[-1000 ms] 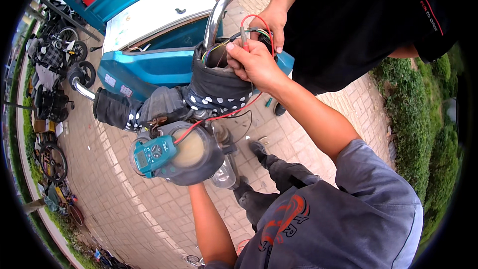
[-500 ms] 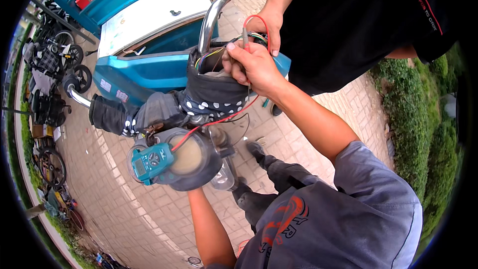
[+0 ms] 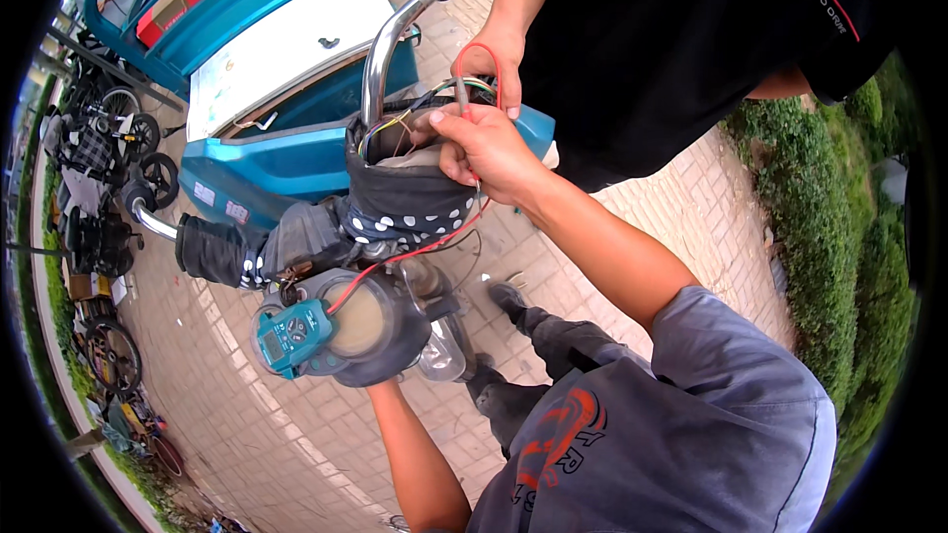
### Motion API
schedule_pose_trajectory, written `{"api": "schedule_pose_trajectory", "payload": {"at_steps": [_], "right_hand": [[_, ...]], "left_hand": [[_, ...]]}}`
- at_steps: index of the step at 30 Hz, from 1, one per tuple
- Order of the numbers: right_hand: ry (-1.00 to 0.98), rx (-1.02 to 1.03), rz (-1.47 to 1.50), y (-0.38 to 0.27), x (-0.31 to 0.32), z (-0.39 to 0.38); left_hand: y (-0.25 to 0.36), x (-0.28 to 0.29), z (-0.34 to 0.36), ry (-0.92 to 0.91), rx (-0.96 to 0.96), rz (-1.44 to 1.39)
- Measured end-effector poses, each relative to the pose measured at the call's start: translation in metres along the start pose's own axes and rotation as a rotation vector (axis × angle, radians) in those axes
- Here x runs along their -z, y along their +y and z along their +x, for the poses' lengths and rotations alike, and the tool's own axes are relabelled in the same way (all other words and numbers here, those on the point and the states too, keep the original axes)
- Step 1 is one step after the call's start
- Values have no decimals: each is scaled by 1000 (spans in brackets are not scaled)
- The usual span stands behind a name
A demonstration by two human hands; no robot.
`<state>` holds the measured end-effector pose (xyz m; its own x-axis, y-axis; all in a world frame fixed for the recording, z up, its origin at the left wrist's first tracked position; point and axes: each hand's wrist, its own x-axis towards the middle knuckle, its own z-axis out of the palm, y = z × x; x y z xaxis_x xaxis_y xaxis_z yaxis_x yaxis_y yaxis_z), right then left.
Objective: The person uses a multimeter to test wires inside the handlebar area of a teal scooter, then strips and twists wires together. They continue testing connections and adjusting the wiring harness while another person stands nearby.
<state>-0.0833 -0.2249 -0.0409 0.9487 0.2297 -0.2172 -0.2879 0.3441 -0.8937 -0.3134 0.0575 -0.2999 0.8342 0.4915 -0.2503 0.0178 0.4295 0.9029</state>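
Note:
My right hand point(image 3: 484, 153) is closed on a test probe point(image 3: 461, 91) with a red lead, above coloured wires point(image 3: 385, 128) inside the black polka-dot handlebar cover point(image 3: 400, 197). A co-worker's hand point(image 3: 494, 59) is at the wire bundle just beyond it. The teal multimeter point(image 3: 294, 336) lies on the round dashboard point(image 3: 360, 321), with a red lead running from it. My left hand point(image 3: 380, 385) reaches beneath the dashboard, its fingers hidden.
A blue tricycle point(image 3: 247, 178) with chrome handlebar point(image 3: 380, 59) and white board point(image 3: 281, 54) fills the top left. A co-worker point(image 3: 671, 49) in black stands at top right. Parked bikes point(image 3: 109, 345) line the left paving point(image 3: 227, 415); a hedge point(image 3: 810, 237) borders the right.
The upper scene has shifted left in view, and the multimeter sits slightly lower. My right hand stays closed on the probe, and the co-worker's hand stays by the wires.

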Motion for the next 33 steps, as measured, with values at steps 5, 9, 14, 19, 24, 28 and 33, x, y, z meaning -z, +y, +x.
{"api": "schedule_pose_trajectory", "payload": {"at_steps": [5,9,14,19,24,28,33], "right_hand": [[132,-11,-4,0,-10,-1],[144,-4,-127,8,-10,6],[134,17,-99,13,-17,11],[105,7,-135,19,-16,17],[100,42,-161,24,-12,20],[104,47,-99,21,-14,18],[97,59,-52,19,-14,18]], "left_hand": [[7,-6,3,-19,-4,14],[13,-5,2,-14,-11,23],[16,-2,-2,-12,-13,25],[18,0,-2,-10,-12,30],[19,0,-2,-10,-11,33],[20,0,-4,-6,-13,30],[20,-2,-4,-6,-13,30]]}}
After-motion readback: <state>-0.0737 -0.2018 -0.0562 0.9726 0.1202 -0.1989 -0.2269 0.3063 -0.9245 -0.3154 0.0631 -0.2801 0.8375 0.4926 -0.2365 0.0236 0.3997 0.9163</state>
